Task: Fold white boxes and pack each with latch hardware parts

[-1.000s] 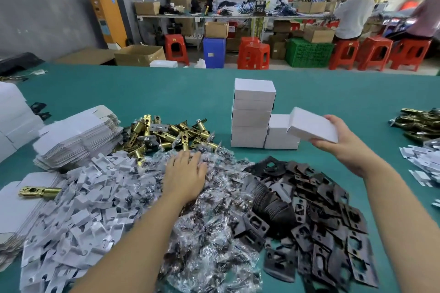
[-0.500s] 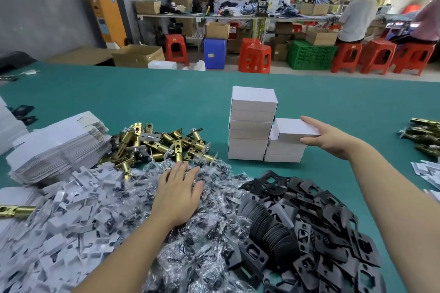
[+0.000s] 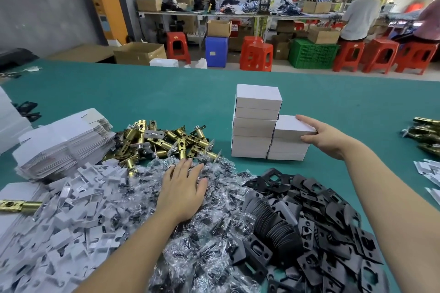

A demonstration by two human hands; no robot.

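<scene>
Two stacks of folded white boxes [image 3: 256, 126] stand on the green table [image 3: 142, 93]. The shorter right stack is topped by a white box [image 3: 290, 125]. My right hand [image 3: 326, 138] holds that box by its right end, index finger along the top edge and thumb on the side. My left hand [image 3: 181, 188] lies flat, fingers straight, on a heap of clear screw bags [image 3: 214, 221]. Brass latches [image 3: 164, 140] are piled just beyond my left fingertips. Black strike plates [image 3: 309, 221] are heaped under my right forearm.
Flat box blanks [image 3: 64, 140] are stacked at the left, with white card inserts [image 3: 66, 221] spread in front of them. A single brass latch [image 3: 19, 206] lies at the far left. More latches [image 3: 426, 133] sit at the right edge. People work at benches behind.
My right hand carried the white box down and left from the air and set it on top of the shorter stack. My left hand stayed on the screw bags.
</scene>
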